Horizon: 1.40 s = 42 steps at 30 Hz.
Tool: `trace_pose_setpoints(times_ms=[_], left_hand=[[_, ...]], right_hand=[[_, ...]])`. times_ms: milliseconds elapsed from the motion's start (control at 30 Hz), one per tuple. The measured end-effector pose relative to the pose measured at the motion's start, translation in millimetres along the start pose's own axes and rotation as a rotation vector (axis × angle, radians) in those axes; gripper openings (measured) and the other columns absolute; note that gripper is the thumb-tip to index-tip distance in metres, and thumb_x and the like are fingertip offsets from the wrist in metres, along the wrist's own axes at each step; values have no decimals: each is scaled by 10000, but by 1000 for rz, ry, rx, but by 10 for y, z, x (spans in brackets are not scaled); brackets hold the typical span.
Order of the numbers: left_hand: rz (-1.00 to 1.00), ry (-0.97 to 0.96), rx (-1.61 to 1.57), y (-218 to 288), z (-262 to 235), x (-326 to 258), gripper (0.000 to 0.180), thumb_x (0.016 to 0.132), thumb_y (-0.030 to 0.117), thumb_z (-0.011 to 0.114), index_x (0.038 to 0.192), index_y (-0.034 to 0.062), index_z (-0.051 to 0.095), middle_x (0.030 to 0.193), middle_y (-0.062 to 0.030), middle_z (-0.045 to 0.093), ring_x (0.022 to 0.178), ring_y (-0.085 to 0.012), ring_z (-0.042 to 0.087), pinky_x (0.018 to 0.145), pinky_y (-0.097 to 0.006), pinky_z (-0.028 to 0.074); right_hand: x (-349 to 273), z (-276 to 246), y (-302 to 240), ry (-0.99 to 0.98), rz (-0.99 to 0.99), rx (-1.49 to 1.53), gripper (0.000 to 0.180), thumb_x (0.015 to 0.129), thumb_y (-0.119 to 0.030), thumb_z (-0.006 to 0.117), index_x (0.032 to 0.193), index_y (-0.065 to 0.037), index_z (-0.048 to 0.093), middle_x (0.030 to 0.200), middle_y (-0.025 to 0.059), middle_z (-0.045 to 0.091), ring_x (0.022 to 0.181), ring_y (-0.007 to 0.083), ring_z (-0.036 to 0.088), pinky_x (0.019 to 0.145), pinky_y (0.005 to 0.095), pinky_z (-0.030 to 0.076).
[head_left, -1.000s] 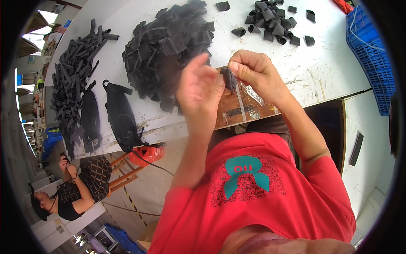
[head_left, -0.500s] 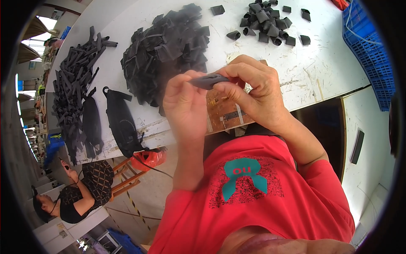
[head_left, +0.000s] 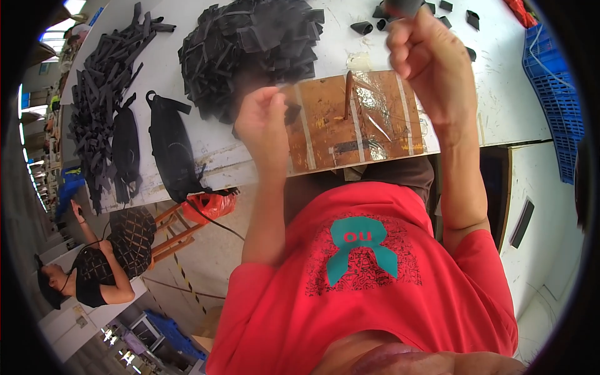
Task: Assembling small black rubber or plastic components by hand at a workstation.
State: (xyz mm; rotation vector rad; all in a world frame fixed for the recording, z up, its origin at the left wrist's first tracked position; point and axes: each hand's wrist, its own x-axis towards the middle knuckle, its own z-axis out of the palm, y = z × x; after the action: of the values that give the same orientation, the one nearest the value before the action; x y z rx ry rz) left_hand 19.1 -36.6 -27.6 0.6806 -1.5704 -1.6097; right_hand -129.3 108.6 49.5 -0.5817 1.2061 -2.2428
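My right hand (head_left: 434,69) is raised over the far right of the table, its fingers closed on a dark grey fabric tube (head_left: 404,6) cut by the upper edge. My left hand (head_left: 265,128) is at the near edge of a large heap of flat dark fabric pieces (head_left: 250,44). Its thumb and curled fingers are close together; what they hold, if anything, is hidden. A small dark piece (head_left: 292,114) shows beside it. Between my hands lies a brown board (head_left: 325,131) with pale tape strips and an upright brown peg (head_left: 348,94).
Several folded fabric tubes (head_left: 362,27) are scattered at the far right, near a blue plastic crate (head_left: 553,94). Dark strips (head_left: 103,100) are piled at the left, beside two black pouches (head_left: 170,144). Another person (head_left: 94,269) sits at the lower left.
My hands have come apart. The right one has carried the fabric tube away to the far right, uncovering the board and peg. My left hand has stayed near the heap. The view has shifted slightly.
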Motion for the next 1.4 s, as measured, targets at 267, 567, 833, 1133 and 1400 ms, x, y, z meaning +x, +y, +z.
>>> trace_pose_setpoints(times_ms=[267, 567, 833, 1133, 1400], left_hand=[[155, -79, 1147, -563, -155, -36, 330, 697, 245, 668, 880, 5, 533, 862, -152, 514, 802, -294, 531, 659, -372, 447], [38, -216, 419, -500, -128, -170, 102, 730, 30, 612, 822, -4, 584, 728, -55, 574, 624, -126, 550, 576, -251, 439], [-567, -431, -576, -45, -69, -517, 134, 807, 97, 576, 915, 22, 556, 815, -22, 573, 727, -75, 549, 617, -198, 454], [-697, -560, -595, -77, -57, -493, 117, 808, 155, 602, 830, 47, 562, 703, 6, 554, 587, -52, 521, 513, -172, 427], [-796, -708, -581, -137, -148, -470, 102, 790, 98, 604, 826, 12, 564, 673, -41, 592, 519, -101, 571, 463, -192, 453]], right_hand=[[-531, -137, 625, 15, 375, -386, 301, 880, -277, 475, 848, 5, 574, 616, -7, 498, 552, 58, 440, 494, 193, 356], [-811, 11, 964, -228, 138, -938, 240, 867, -185, 502, 819, 44, 557, 627, 52, 550, 589, 94, 519, 523, 236, 419], [-740, 13, 887, -80, 439, -46, 98, 816, -133, 590, 801, -40, 563, 744, 12, 593, 664, 60, 528, 624, 190, 431], [-658, -61, 593, -325, 589, -269, 129, 727, -121, 674, 747, -25, 590, 651, -18, 568, 568, 35, 484, 497, 170, 379], [-626, -76, 509, -435, 671, -350, 136, 700, -102, 690, 743, -22, 589, 643, -20, 561, 579, 56, 481, 538, 196, 392]])
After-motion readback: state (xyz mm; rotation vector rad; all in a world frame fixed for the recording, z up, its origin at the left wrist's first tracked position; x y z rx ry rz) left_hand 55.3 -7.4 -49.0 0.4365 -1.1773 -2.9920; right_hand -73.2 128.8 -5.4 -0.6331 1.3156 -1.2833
